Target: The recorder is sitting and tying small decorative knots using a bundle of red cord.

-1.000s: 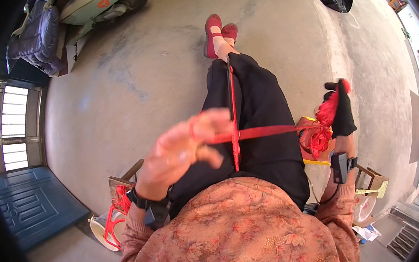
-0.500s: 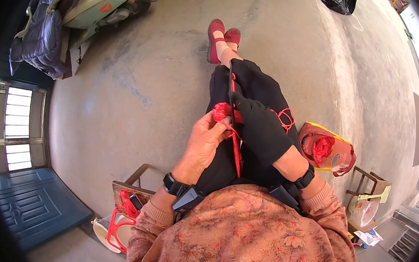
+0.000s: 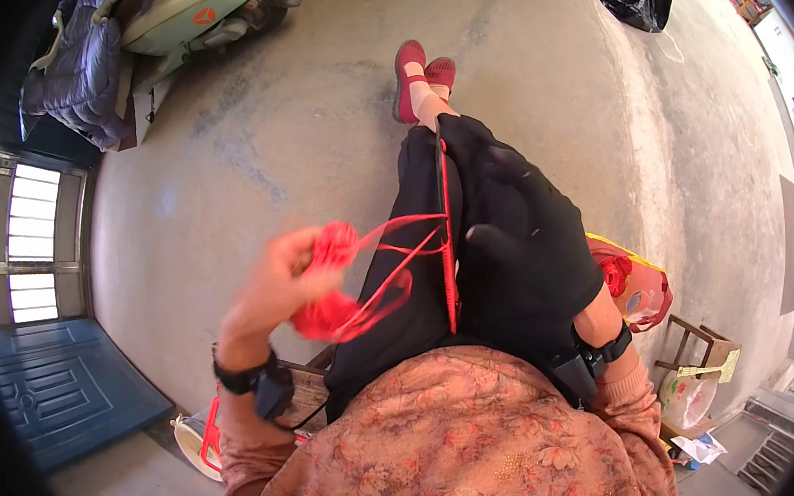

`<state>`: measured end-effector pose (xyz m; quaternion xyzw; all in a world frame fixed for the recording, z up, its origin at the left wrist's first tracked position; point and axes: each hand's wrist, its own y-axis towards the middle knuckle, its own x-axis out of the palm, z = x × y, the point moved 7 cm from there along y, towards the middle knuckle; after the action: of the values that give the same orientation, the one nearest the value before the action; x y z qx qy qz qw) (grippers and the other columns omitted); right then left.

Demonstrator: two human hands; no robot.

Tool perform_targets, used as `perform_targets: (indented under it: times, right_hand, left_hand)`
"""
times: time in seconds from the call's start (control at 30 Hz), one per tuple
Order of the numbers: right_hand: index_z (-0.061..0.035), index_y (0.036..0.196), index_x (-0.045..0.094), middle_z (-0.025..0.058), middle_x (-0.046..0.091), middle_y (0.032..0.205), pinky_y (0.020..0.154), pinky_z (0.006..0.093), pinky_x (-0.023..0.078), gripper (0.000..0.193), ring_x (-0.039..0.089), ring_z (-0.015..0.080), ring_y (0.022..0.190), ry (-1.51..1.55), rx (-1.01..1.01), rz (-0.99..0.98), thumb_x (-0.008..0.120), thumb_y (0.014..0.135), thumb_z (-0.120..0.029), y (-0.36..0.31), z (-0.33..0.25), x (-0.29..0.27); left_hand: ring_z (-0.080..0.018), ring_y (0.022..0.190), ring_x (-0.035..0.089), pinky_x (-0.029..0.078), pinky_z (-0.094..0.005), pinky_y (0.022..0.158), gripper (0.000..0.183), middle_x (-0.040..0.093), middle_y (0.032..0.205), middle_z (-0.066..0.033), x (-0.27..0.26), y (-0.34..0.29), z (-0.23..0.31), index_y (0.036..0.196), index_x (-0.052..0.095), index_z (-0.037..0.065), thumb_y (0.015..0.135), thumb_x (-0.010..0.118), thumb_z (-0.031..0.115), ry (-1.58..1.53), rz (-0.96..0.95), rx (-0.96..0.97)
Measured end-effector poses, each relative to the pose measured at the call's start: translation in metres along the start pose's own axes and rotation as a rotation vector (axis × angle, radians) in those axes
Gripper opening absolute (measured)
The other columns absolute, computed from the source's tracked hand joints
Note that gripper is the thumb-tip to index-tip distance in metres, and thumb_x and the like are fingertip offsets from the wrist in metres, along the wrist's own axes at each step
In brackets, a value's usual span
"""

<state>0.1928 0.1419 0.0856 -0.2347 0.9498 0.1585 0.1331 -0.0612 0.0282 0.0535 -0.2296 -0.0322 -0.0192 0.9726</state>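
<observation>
My left hand, smeared by motion, grips a bundle of red cord over my left thigh. Loose strands and a second blurred clump hang from it. Several strands run right to a long, thin dark strip that lies lengthwise between my legs. Red cordwork covers the strip's near part. In a black glove, my right hand is over my right thigh, beside the strip. Its thumb and fingers look apart with nothing in them, though blur and the black trousers hide their outline.
Right of my leg, a red bag with a yellow rim holds more red cord. Beyond it stands a small wooden stool. A pale bucket is low on the left. A scooter stands far left, and a black plastic bag lies far ahead.
My left hand has moved left and nearer, carrying the red cord bundle away from the strip and drawing strands out. My right hand has let go of the strip and shifted right.
</observation>
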Motion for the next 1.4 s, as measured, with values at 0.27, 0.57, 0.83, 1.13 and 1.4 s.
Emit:
perform_targets:
  times: [0.27, 0.57, 0.83, 1.13, 1.4]
  right_hand:
    - [-0.0029, 0.113, 0.058, 0.0122, 0.056, 0.122, 0.107, 0.0471, 0.033, 0.057, 0.044, 0.0338, 0.126, -0.567, -0.454, -0.356, 0.079, 0.064, -0.023, 0.012, -0.047, 0.065]
    - [-0.0040, 0.099, 0.062, 0.0105, 0.060, 0.109, 0.102, 0.0439, 0.039, 0.033, 0.052, 0.0295, 0.115, -0.718, -0.565, -0.396, 0.073, 0.070, -0.017, 0.003, -0.038, 0.076]
    - [0.0010, 0.100, 0.064, 0.0097, 0.065, 0.095, 0.083, 0.0314, 0.047, 0.021, 0.060, 0.0208, 0.093, 0.529, 0.341, -0.356, 0.051, 0.094, -0.014, -0.008, -0.031, 0.027]
    - [0.0048, 0.105, 0.065, 0.0107, 0.065, 0.091, 0.082, 0.0292, 0.048, 0.039, 0.062, 0.0170, 0.089, 0.877, 0.576, -0.428, 0.046, 0.099, -0.030, -0.076, 0.001, 0.052]
    - [0.0016, 0.088, 0.063, 0.0063, 0.060, 0.081, 0.067, 0.0316, 0.044, 0.024, 0.052, 0.0146, 0.068, 0.767, 0.716, -0.450, 0.050, 0.095, -0.018, -0.076, -0.005, 0.023]
  left_hand:
    - [-0.0194, 0.075, 0.066, 0.055, -0.0304, 0.065, 0.048, 0.067, 0.084, -0.0116, 0.037, -0.080, 0.092, 0.107, 0.056, -0.010, 0.079, 0.077, 0.023, 0.098, -0.434, 0.323]
    - [-0.0319, 0.081, 0.060, 0.051, -0.0438, 0.080, 0.026, 0.058, 0.087, -0.0177, -0.075, -0.219, 0.165, 0.109, 0.051, -0.008, 0.101, 0.035, 0.012, -0.786, -0.244, 1.082]
    - [-0.0220, 0.111, 0.049, 0.041, -0.0379, 0.096, 0.057, 0.052, 0.117, -0.0101, -0.081, -0.139, 0.091, 0.134, 0.040, -0.004, 0.089, 0.064, 0.019, -0.699, 0.046, 0.735]
    - [-0.0073, 0.063, 0.054, 0.047, -0.0250, 0.062, 0.034, 0.057, 0.072, 0.0025, 0.074, 0.044, -0.024, 0.106, 0.060, 0.002, 0.077, 0.073, 0.010, 0.175, 0.181, 0.238]
    - [-0.0124, 0.070, 0.059, 0.050, -0.0288, 0.069, 0.038, 0.062, 0.075, -0.0033, 0.088, 0.059, -0.034, 0.099, 0.059, 0.002, 0.067, 0.078, 0.010, 0.500, 0.410, 0.343]
